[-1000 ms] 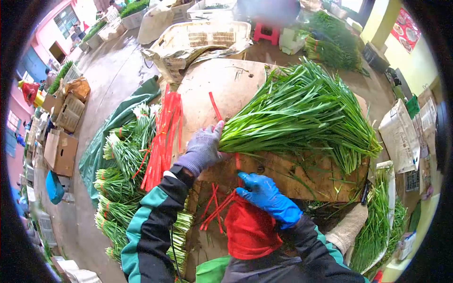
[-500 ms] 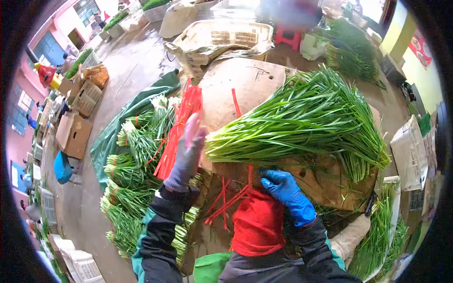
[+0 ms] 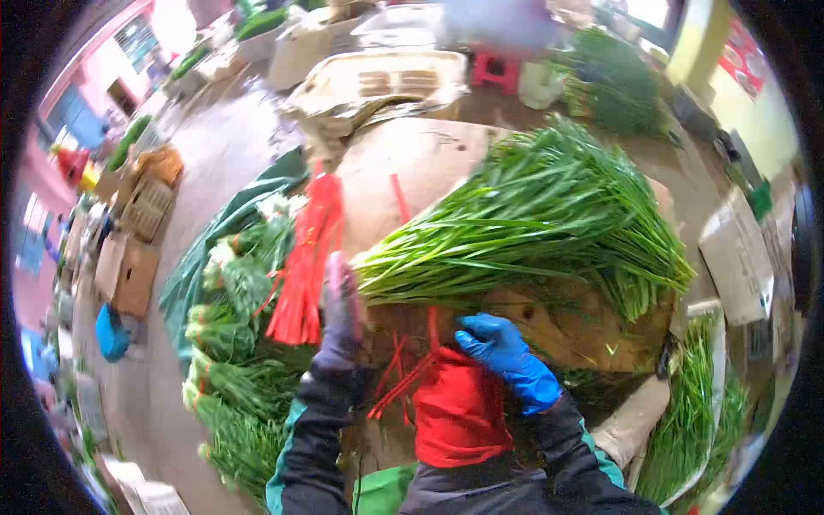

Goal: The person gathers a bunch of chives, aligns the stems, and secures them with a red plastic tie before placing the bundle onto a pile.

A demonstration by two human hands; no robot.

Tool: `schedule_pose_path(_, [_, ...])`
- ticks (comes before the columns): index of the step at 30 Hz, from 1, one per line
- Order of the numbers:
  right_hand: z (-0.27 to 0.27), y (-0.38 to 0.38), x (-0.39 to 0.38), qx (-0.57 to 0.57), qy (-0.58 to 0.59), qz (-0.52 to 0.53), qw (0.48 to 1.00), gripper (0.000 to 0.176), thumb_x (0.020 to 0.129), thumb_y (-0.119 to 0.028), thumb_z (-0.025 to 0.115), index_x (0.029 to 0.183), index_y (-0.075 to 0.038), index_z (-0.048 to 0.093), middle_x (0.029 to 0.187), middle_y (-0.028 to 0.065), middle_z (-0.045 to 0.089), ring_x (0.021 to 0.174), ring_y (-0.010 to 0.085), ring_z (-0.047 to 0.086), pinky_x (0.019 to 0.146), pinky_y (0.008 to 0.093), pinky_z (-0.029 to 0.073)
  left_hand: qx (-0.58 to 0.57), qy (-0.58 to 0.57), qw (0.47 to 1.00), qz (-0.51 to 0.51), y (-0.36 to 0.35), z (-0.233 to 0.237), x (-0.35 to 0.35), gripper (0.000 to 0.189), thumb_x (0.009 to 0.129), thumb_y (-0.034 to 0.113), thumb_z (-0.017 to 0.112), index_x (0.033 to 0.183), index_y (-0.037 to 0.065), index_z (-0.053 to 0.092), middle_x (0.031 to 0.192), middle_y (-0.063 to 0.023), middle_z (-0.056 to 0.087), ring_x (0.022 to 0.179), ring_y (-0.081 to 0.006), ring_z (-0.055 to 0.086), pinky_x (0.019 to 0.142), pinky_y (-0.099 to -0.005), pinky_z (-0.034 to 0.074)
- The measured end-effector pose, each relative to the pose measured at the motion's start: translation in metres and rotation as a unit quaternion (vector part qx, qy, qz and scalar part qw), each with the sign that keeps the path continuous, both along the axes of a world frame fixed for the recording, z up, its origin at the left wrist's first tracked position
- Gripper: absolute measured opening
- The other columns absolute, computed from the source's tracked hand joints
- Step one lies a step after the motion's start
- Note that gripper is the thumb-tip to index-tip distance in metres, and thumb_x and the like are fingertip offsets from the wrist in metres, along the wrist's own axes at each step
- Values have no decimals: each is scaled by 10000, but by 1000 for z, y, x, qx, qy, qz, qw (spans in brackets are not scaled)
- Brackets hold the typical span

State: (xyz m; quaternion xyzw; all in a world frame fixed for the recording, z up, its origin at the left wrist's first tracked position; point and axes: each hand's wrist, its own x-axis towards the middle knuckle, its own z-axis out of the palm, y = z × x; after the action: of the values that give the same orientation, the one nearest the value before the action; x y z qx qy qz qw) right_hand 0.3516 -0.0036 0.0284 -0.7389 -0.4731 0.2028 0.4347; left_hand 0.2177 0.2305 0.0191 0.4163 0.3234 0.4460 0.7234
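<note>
A large pile of long green leafy stalks, like garlic chives [image 3: 515, 223], lies across the wooden board [image 3: 403, 142], cut ends to the left. My left hand [image 3: 341, 313], in a greyish glove, is upright and flat against those ends, fingers stretched and slightly blurred. My right hand [image 3: 498, 348], in a blue rubber glove, hovers by the board's near edge, fingers loosely bent with nothing seen in them. A red strip [image 3: 434, 326] runs out from under the pile between my hands. Left of my left hand hangs a bunch of red ties [image 3: 311, 257].
Tied green bundles [image 3: 227, 330] lie at the left beside a green tarp [image 3: 227, 219]. Beyond the board stands a cream plastic crate [image 3: 386, 73]. More loose stalks [image 3: 687, 403] lie at lower right. A red stool [image 3: 496, 73] is at the back.
The view has shifted, and the scene sits a little further left. My left hand has lowered along the stalk ends, still flat. My right hand stays by the near edge, its fingers slightly more extended.
</note>
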Motion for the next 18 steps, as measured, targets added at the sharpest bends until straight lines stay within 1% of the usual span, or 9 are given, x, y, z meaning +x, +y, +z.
schedule_pose_path(1, [6,-2,0,23,-17,5,1000,240,802,-173,636,980,-12,631,811,153,624,728,284,614,652,354,480,127,108,985,-35,3,-7,-13,498,935,235,452,1361,13,318,1297,-53,409,1148,-118,411,995,-281,309])
schedule_pose_path(2, [11,-8,1,42,-37,3,998,244,802,-175,639,984,-14,629,792,146,619,719,283,610,646,356,478,129,37,983,-122,-16,29,-12,569,919,263,475,1367,-28,279,1353,-119,360,1211,-168,369,1029,-320,279])
schedule_pose_path(3, [10,-16,4,49,-59,-17,997,253,804,-185,637,994,-18,626,791,141,616,721,282,608,645,355,479,366,226,901,-62,-30,56,-9,653,892,329,509,1368,-42,260,1389,-193,309,1276,-242,312,1055,-356,242])
schedule_pose_path(4, [8,-22,8,55,-79,-30,995,263,806,-196,635,1003,-23,623,791,137,613,724,281,607,644,354,479,467,353,809,-56,-33,61,-6,738,860,398,528,1366,-56,242,1405,-240,268,1310,-313,264,1076,-385,197])
schedule_pose_path(7, [18,-51,27,42,-109,-74,990,282,811,-215,624,1032,-41,621,805,134,611,732,279,608,641,346,486,584,359,724,-75,-67,74,23,759,847,434,524,1368,-43,248,1395,-265,267,1311,-365,245,1080,-426,171])
schedule_pose_path(9, [41,-74,42,9,-160,-118,980,269,786,-173,644,1024,-48,631,820,121,623,736,261,616,647,334,497,696,424,570,-101,-85,80,45,774,828,467,529,1365,-26,268,1392,-268,267,1311,-385,230,1078,-472,145])
schedule_pose_path(12, [57,-130,85,43,-228,-226,946,261,737,-114,667,987,-42,647,798,98,644,737,241,626,675,324,511,719,475,496,-107,-81,49,81,796,804,488,540,1372,1,269,1389,-267,273,1304,-389,240,1075,-489,136])
schedule_pose_path(15, [97,-201,127,-35,-282,-304,909,512,704,-237,693,1156,-36,561,1103,186,582,1008,321,571,858,393,469,702,512,480,-127,-70,37,94,849,770,525,544,1382,19,245,1395,-253,272,1303,-368,246,1075,-492,137])
schedule_pose_path(18, [117,-258,169,-150,-367,-361,844,783,654,-320,735,1324,-83,405,1239,208,492,1081,343,529,906,407,444,693,525,476,-133,-70,33,93,868,764,538,540,1390,24,227,1399,-240,266,1310,-352,236,1077,-493,134])
